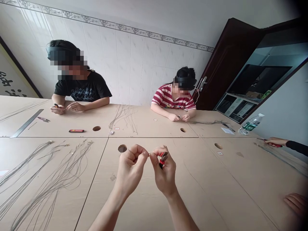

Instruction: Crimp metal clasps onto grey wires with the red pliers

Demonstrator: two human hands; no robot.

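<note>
The pale wood-coloured panelled table (204, 195) is occupied on its far side by a person in a black T-shirt (81, 89) and a person in a red-and-white striped shirt (166, 96); small items are held in the hands of both.

On the near left of the table, a long bundle of thin grey wires (55, 178) is laid out, with small metallic fittings (90, 142) at its far end. Whether these wires are finished or awaiting work cannot be determined.

Both hands are raised above the middle of the near panel, fingertips nearly meeting. The left hand (133, 165) is closed narrowly, thumb against forefinger. The right hand (166, 175) is also narrowed at the fingertips, and a pair of red-and-black-handled pliers (162, 163) is held in it, head upward.

A tiny, thin piece (149, 154) is pinched between the two hands; its exact form is too small to be read. Work on this piece is judged to be under way and not complete, since it is not yet released. The pliers are not applied to it. The remaining amount of work cannot be established.
</note>
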